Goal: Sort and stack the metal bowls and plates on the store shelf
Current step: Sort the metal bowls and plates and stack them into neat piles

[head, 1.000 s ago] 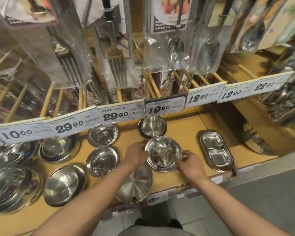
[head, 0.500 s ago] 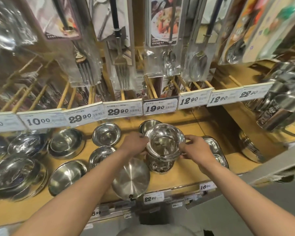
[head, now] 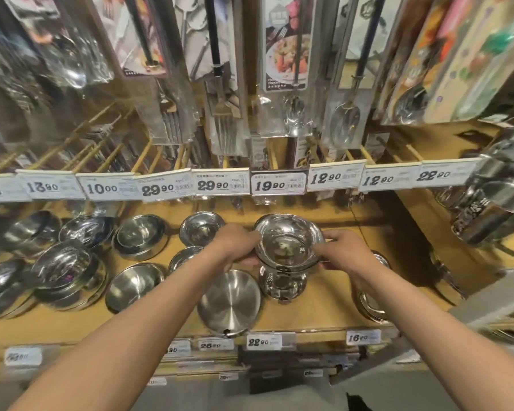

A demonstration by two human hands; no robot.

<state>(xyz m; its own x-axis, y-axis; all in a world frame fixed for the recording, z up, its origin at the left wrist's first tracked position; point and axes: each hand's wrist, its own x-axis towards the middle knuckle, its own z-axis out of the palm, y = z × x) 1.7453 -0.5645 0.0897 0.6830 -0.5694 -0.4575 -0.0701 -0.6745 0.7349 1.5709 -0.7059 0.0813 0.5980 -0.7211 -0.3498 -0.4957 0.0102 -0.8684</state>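
A stack of shiny metal bowls is held above the wooden shelf, and its lower bowls hang beneath the top one. My left hand grips the rim on the left. On the right side, my right hand grips the rim. A flat metal plate lies just below my left hand near the shelf's front edge. A small bowl sits behind my left hand.
More metal bowls and stacked dishes fill the shelf's left half. A divided tray lies partly under my right forearm. Price tags and hanging packed cutlery overhang the shelf. Steel cups crowd the right.
Both hands have lifted the bowl stack off the shelf and carried it up and toward the back. The view has tilted upward.
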